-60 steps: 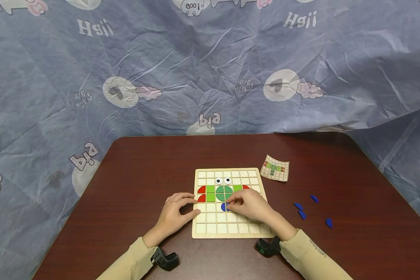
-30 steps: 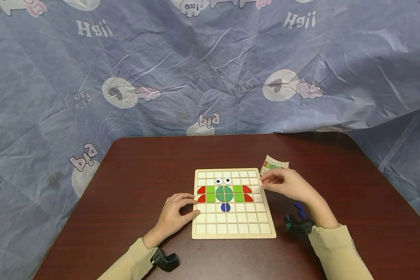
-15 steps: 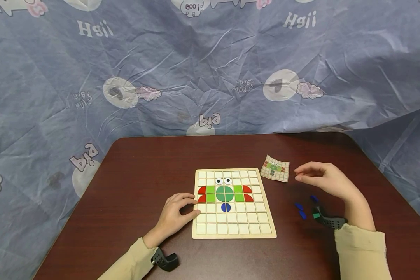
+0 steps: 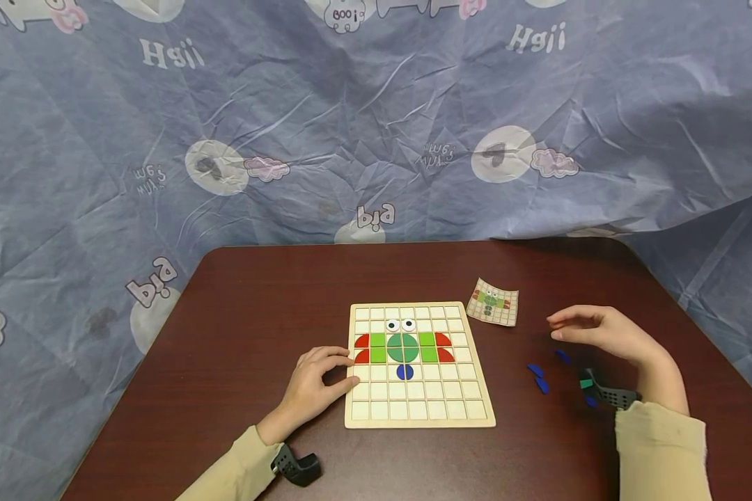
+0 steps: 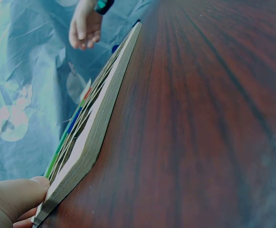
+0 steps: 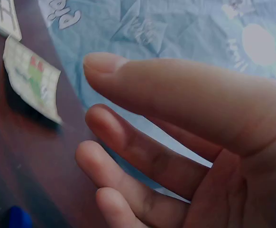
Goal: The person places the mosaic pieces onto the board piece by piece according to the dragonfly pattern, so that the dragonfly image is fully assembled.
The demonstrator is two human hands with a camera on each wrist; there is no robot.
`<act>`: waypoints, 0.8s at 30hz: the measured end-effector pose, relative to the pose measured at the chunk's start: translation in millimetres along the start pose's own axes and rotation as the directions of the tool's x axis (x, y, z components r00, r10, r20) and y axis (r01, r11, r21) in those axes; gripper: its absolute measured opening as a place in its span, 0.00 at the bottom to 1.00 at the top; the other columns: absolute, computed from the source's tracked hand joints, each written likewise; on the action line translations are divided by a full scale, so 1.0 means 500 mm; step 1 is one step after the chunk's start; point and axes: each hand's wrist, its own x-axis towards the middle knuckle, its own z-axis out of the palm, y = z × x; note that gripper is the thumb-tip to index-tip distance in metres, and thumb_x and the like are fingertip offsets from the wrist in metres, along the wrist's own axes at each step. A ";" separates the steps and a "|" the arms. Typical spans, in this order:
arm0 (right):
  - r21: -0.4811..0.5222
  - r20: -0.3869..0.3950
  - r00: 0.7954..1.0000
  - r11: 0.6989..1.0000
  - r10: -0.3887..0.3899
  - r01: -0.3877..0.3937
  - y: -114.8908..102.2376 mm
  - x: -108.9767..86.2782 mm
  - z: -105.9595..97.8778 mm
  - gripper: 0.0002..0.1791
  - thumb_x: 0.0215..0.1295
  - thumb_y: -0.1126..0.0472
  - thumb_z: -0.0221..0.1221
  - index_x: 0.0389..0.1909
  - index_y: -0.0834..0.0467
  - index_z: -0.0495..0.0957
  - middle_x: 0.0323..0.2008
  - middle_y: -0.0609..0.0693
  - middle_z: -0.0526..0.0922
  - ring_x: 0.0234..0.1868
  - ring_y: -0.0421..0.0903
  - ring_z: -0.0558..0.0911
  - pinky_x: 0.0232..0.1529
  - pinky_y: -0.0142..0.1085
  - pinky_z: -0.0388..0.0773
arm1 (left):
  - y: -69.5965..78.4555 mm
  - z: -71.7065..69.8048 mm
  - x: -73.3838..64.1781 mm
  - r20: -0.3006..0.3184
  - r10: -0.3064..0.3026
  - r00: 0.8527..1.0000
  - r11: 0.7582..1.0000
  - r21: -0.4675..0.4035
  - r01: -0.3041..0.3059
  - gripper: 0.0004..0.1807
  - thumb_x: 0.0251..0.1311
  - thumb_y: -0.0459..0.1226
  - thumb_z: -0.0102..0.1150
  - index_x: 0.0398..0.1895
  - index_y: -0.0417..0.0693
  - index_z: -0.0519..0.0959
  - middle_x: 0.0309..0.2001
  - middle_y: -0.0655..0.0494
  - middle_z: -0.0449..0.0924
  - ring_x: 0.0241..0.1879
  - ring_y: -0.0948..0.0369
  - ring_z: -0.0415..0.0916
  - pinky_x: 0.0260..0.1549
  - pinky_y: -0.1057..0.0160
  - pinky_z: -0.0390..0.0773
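A light wooden grid board (image 4: 416, 409) lies on the table, bearing a figure of coloured tiles: a green circle (image 4: 402, 348), light green squares, red quarter-circles, a small blue circle (image 4: 404, 372) and two googly eyes (image 4: 401, 325). My left hand (image 4: 316, 381) rests at its left edge; in the left wrist view the thumb (image 5: 36, 185) touches the rim. My right hand (image 4: 608, 334), fingers loosely bent and holding nothing, hovers right of the board over the table. Several blue half-round pieces (image 4: 535, 370) lie near it, one partly behind the wrist camera.
A small curled picture card (image 4: 493, 303), printed with a similar figure on a grid, lies beyond the board's far right corner. The dark red-brown table (image 4: 276, 299) ends at a blue patterned cloth (image 4: 326, 125) hanging behind it.
My right hand set a blue piece on the board, making the small blue circle, then moved right past the card with nothing in it. The left hand stayed at the board's edge.
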 end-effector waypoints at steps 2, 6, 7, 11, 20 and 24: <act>0.014 0.016 1.000 1.000 0.014 -0.015 0.014 0.001 0.001 0.21 0.60 0.57 0.63 0.50 0.67 0.77 0.45 0.59 0.82 0.40 0.36 0.81 0.39 0.30 0.77 | 0.000 0.000 0.000 0.002 -0.002 1.000 1.000 0.003 0.002 0.13 0.49 0.45 0.70 0.38 0.53 0.84 0.47 0.58 0.79 0.50 0.60 0.72 0.50 0.49 0.66; 0.040 0.036 0.999 0.999 0.033 -0.034 0.038 0.003 0.005 0.21 0.60 0.58 0.63 0.50 0.67 0.76 0.46 0.59 0.81 0.41 0.35 0.80 0.39 0.31 0.76 | -0.002 0.001 -0.002 0.000 0.001 1.000 1.000 0.008 -0.001 0.13 0.49 0.45 0.70 0.38 0.53 0.84 0.47 0.57 0.79 0.50 0.60 0.72 0.49 0.49 0.66; 0.048 0.043 0.998 0.998 0.040 -0.042 0.043 0.003 0.006 0.21 0.60 0.58 0.63 0.50 0.67 0.76 0.47 0.58 0.81 0.41 0.35 0.80 0.39 0.31 0.76 | -0.002 0.001 -0.002 -0.001 0.004 1.000 1.000 0.009 -0.004 0.13 0.49 0.45 0.70 0.38 0.53 0.84 0.47 0.57 0.79 0.50 0.59 0.72 0.49 0.49 0.66; 0.052 0.069 0.995 0.996 0.071 -0.075 0.061 0.003 0.007 0.21 0.60 0.58 0.63 0.51 0.65 0.77 0.47 0.54 0.81 0.42 0.34 0.79 0.39 0.31 0.76 | -0.002 0.001 -0.001 -0.002 0.006 1.000 1.000 0.002 -0.006 0.13 0.48 0.44 0.70 0.38 0.52 0.84 0.47 0.56 0.79 0.50 0.59 0.72 0.49 0.49 0.66; 0.077 0.129 0.987 0.992 0.093 -0.103 0.091 0.006 0.013 0.21 0.61 0.59 0.62 0.53 0.65 0.76 0.48 0.57 0.80 0.44 0.35 0.79 0.40 0.33 0.77 | -0.001 0.000 0.000 0.005 -0.001 1.000 1.000 -0.009 0.001 0.14 0.48 0.44 0.71 0.38 0.52 0.84 0.47 0.57 0.79 0.50 0.59 0.72 0.50 0.49 0.65; 0.097 0.145 0.986 0.990 0.086 -0.100 0.096 0.008 0.012 0.21 0.61 0.60 0.61 0.52 0.67 0.75 0.46 0.56 0.81 0.43 0.35 0.80 0.40 0.33 0.77 | -0.003 0.001 -0.001 0.002 -0.003 1.000 1.000 0.000 0.003 0.13 0.49 0.45 0.70 0.38 0.53 0.84 0.47 0.58 0.79 0.50 0.60 0.72 0.50 0.50 0.66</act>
